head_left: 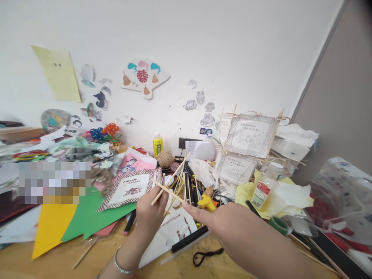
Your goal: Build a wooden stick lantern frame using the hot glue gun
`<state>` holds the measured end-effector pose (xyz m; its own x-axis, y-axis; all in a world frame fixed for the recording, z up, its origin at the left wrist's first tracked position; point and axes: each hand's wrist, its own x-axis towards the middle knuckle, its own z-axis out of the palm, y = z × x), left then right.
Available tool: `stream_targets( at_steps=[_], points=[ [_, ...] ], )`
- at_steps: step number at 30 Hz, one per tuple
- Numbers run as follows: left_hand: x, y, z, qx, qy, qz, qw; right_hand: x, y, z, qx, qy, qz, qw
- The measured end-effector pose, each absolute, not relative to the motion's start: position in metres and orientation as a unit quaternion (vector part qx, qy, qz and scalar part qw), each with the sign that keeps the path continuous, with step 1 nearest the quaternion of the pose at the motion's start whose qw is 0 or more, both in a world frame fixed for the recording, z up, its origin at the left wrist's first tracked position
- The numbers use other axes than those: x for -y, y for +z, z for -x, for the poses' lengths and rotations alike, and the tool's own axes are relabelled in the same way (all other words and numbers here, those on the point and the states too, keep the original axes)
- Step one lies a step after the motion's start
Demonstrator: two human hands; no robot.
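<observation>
My left hand (151,211) is raised over the table's middle, its fingers closed around a thin wooden stick (158,195) that slants up to the right. A second wooden stick (170,190) crosses the first near my left fingertips. At this second stick's lower right end is my right hand (223,221), index finger stretched along it and the other fingers curled out of sight. Below the hands lie a white sheet with brown drawing (181,224) and a black marker (190,239). Just left is a framed picture with a patterned border (130,190).
Coloured paper (72,221) and craft scraps cover the left side. Behind stand a yellow-green bottle (158,145) and a twine ball (165,159). At right are a stick-framed paper lantern (251,135), a clear labelled bottle (263,190) and plastic bags (343,201). A black cord (206,255) lies in front.
</observation>
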<state>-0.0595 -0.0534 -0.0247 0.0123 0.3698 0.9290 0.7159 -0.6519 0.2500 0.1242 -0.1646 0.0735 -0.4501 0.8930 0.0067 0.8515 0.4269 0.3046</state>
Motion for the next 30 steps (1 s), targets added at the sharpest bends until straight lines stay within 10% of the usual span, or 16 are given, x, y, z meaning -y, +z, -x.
stream_targets(
  at_steps=[30],
  points=[
    [0.054,-0.026,0.058,0.391,-0.597,0.686,0.14,0.16,0.058,-0.123,-0.838,0.143,-0.522,0.066]
  ],
)
